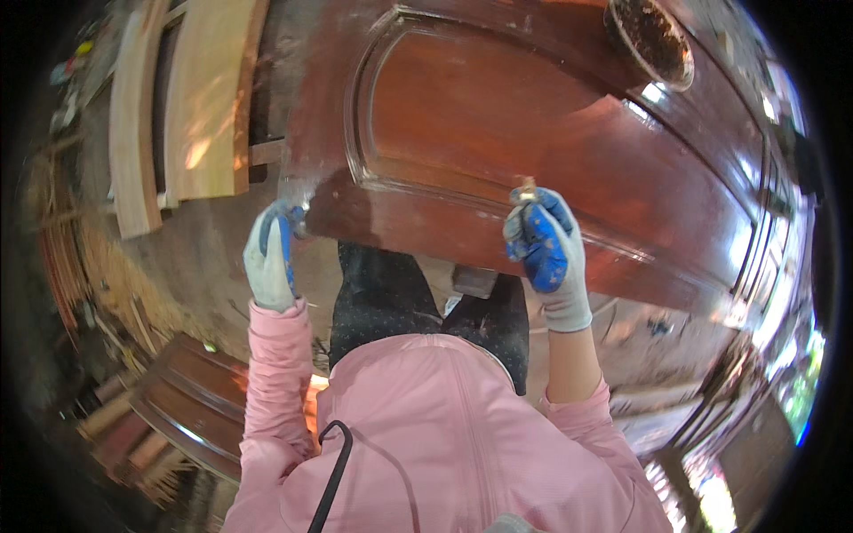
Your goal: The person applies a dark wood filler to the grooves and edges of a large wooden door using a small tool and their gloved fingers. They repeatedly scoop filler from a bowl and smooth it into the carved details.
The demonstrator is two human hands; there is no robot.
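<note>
A dark red-brown panelled wooden door lies flat in front of me, glossy in places. My left hand, in a white and blue glove, is closed at its near left corner. A small greyish thing shows at those fingertips, too blurred to name. My right hand, gloved the same way and with blue palm coating worn, is closed above the near edge of the door. From its fingers sticks up what looks like a small brush, with a pale band and a brown tip; the rest is hidden in the fist.
A round bowl with dark brown residue stands on the door's far right part. Pale wooden boards lie beyond the left end. Another brown panelled piece and stacked wood strips lie at the lower left. More wood leans at the right.
</note>
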